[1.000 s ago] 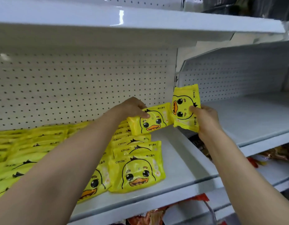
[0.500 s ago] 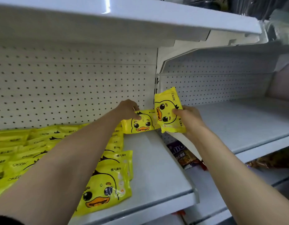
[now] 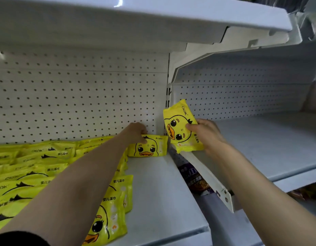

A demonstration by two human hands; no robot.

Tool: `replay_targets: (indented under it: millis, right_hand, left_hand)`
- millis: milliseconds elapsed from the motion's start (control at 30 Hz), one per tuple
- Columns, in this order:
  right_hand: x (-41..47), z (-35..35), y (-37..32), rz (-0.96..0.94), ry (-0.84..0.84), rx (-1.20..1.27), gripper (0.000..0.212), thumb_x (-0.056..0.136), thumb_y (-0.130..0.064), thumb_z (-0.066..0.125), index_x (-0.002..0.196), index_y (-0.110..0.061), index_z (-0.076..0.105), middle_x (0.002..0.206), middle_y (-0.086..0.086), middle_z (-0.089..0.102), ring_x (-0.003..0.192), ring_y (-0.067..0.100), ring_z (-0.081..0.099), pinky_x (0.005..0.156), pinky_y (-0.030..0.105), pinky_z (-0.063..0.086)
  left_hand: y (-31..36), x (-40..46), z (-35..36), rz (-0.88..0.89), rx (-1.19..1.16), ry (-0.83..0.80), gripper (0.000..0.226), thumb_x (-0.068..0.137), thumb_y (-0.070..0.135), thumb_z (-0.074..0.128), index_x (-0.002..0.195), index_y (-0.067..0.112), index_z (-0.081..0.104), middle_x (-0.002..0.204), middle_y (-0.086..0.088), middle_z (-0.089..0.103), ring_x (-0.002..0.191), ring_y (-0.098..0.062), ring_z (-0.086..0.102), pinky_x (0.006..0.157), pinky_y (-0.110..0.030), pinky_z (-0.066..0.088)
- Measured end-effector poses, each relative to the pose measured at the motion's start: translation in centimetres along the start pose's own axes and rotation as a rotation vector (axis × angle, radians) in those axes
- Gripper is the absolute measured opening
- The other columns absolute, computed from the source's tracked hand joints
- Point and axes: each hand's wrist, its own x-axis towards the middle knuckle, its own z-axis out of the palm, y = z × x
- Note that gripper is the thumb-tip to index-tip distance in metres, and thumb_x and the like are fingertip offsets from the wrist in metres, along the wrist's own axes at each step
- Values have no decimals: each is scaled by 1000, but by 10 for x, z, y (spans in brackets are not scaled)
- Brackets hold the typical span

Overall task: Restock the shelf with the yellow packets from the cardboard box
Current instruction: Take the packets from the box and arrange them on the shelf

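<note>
Packet [image 3: 148, 146] in the left hand [image 3: 136, 132] has come down since a second ago: it was held up off the shelf [image 3: 164, 189] then, and now it sits standing on its long edge at the back, against the pegboard wall [image 3: 79, 96], just right of the laid-out rows of yellow packets [image 3: 38, 167]. Left grip is still closed over its top left corner, fingers curled on it, so not yet let go. Right hand [image 3: 205, 134] holds a second packet [image 3: 182, 126] upright, thumb pinching its face, fingers behind; it has stayed raised near the divider between the two shelf bays, only drifting slightly lower. Judgement: one more packet is as good as placed, starting a fresh column at the right end of the stock; the second likely goes beside or in front of it. Bare shelf remains along the right side. Cardboard box not in view.
</note>
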Motion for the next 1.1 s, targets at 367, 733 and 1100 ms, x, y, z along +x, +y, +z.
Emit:
replay_targets:
  millis: [367,733,1100]
  right_hand:
    - [10,4,3,56,-57,59,13,92,-3,64,87,-14,70,81,4,74,67,16,71,56,28,60]
    - [13,4,2,36,-44,34,10,91,-4,65,93,-12,70,89,8,75,74,20,72,66,31,59]
    - [60,34,-20,-262,-452,-828,27,81,-21,79,107,-24,70,107,-5,71,102,16,66,97,41,52]
  left_hand:
    - [3,5,7,-54,299,51,38,82,38,74,116,24,66,118,2,60,111,-22,57,90,-34,50]
    - [0,-3,10,-27,311,176,44,81,32,74,118,16,55,121,-2,56,114,-23,53,86,-34,47]
    - [5,-39,-69,81,-627,248,43,91,65,47,108,32,67,107,10,68,103,-13,60,85,-31,45]
